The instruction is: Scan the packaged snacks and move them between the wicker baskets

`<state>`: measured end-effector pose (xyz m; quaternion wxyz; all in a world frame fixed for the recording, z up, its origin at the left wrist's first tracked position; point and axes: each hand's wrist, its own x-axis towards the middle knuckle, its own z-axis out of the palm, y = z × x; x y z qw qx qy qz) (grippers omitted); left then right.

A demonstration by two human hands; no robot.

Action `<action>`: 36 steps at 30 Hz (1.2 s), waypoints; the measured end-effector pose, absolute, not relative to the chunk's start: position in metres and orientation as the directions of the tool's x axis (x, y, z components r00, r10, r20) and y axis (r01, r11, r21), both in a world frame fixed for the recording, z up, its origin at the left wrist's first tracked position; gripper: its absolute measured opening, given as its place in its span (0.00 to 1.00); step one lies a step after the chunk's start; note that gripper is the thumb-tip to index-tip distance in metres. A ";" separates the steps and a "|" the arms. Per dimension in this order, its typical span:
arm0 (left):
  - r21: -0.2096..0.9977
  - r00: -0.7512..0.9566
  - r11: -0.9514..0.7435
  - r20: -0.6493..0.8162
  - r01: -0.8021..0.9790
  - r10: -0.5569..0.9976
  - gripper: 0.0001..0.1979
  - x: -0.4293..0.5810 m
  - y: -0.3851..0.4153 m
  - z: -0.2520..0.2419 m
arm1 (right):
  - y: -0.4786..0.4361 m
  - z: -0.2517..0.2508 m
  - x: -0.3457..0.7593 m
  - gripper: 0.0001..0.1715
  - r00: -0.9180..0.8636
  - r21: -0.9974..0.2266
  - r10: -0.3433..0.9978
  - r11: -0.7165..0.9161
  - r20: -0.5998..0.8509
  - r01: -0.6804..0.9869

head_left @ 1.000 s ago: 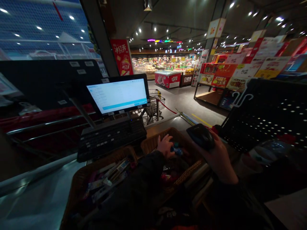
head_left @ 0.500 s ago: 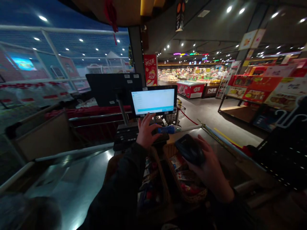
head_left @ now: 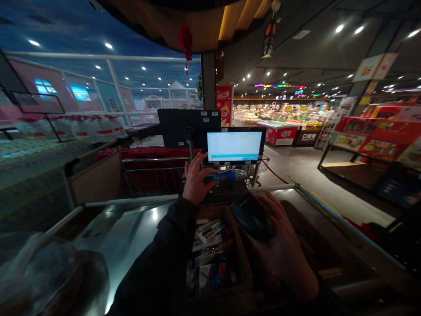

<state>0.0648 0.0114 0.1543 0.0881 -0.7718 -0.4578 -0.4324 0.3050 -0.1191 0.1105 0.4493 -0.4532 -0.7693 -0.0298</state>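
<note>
My left hand (head_left: 196,183) reaches forward beside the lit checkout screen (head_left: 234,144). Its thumb and a finger pinch one end of a blue bottle (head_left: 223,176) with a clear tip, which lies roughly level. The other fingers point up, near the screen's lower left corner. In my right hand (head_left: 283,239) is a black barcode scanner (head_left: 251,215), its head turned toward the upper left. A wicker basket (head_left: 244,252) of small packets sits between my forearms. Dark keys of a keyboard (head_left: 226,192) show below the bottle.
A metal counter (head_left: 131,232) spreads to the left, with a clear plastic bag (head_left: 52,276) at its near corner. A second display (head_left: 176,127) is seen from behind. Behind it are a cart rail (head_left: 154,160) and red cloth. Shelves of red boxes (head_left: 371,131) stand right.
The view has swung left. My left hand has moved left relative to the screen, carrying the blue bottle. My right hand keeps the scanner, now a little lower.
</note>
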 end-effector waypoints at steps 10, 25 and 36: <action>0.286 0.196 -0.577 0.749 0.765 0.632 0.13 0.058 0.008 0.152 | -0.129 0.104 0.295 0.35 -0.173 -0.349 0.636 0.607 0.752 0.714; 0.328 0.205 -0.536 0.674 0.778 0.710 0.11 0.048 0.007 0.112 | -0.133 0.094 0.298 0.34 -0.160 -0.406 0.721 0.543 0.674 0.735; 0.340 0.264 -0.367 0.313 0.866 0.912 0.09 0.032 0.007 0.031 | -0.123 0.073 0.304 0.27 -0.133 -0.486 0.812 0.462 0.569 0.742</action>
